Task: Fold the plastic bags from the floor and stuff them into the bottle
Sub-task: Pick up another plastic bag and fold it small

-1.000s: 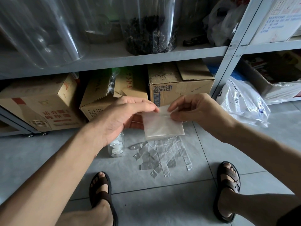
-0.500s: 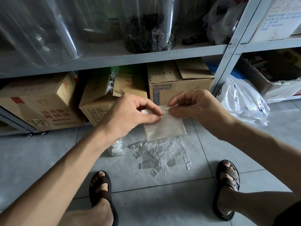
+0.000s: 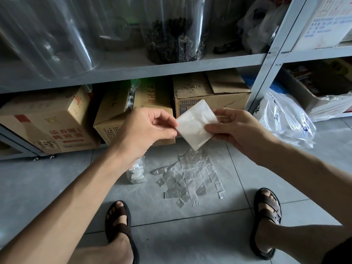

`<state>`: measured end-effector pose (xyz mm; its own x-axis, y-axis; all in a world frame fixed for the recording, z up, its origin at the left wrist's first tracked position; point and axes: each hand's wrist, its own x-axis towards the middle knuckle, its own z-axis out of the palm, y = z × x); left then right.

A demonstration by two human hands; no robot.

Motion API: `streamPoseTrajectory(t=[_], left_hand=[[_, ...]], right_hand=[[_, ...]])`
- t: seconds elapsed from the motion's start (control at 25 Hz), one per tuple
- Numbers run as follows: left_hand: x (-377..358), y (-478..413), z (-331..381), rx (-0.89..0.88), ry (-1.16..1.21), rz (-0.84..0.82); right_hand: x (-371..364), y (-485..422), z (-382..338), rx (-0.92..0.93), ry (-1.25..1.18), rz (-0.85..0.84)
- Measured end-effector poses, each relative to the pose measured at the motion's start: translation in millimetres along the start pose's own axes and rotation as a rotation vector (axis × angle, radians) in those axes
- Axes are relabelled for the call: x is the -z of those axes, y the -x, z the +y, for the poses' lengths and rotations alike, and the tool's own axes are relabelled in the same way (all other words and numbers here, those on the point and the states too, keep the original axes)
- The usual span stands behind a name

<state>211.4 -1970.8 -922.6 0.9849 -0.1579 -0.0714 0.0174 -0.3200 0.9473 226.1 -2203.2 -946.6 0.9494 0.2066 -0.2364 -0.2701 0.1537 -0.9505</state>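
While left hand point(image 3: 146, 128), right hand point(image 3: 235, 128) pinch bag point(image 3: 196, 123), wrist point(image 3: 126, 156) overlaps bottle point(image 3: 136, 173).

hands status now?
Left hand: pinches the folded plastic bag at its left edge.
Right hand: pinches the same bag's right edge.

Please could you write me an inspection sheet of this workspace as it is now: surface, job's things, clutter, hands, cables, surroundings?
Surface: grey tiled floor.
Job's things: folded bag held up in the air; flat clear bags spread on the floor; bottle standing left of them, white folded pieces inside, partly hidden by the left forearm.
Clutter: crumpled white bag on the floor at right.
Hands: left hand pinches the folded bag's left corner; right hand pinches its right edge.
Cables: nothing seen.
Surroundings: metal shelf, cardboard boxes under it, clear jars on it; sandals on both feet.
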Motion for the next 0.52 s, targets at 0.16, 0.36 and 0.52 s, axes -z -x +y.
streamPoseTrajectory(t=[0.16,0.36,0.52], left_hand=[[6,-3,1,0.113,0.127,0.082],[2,-2,1,0.270,0.187,-0.093],[-6,0,-2,0.287,0.120,-0.131]], right_hand=[[7,-1,0,0.004,0.115,-0.051],[-2,3,-1,-0.007,0.252,-0.192],[-6,5,-2,-0.006,0.272,-0.206]])
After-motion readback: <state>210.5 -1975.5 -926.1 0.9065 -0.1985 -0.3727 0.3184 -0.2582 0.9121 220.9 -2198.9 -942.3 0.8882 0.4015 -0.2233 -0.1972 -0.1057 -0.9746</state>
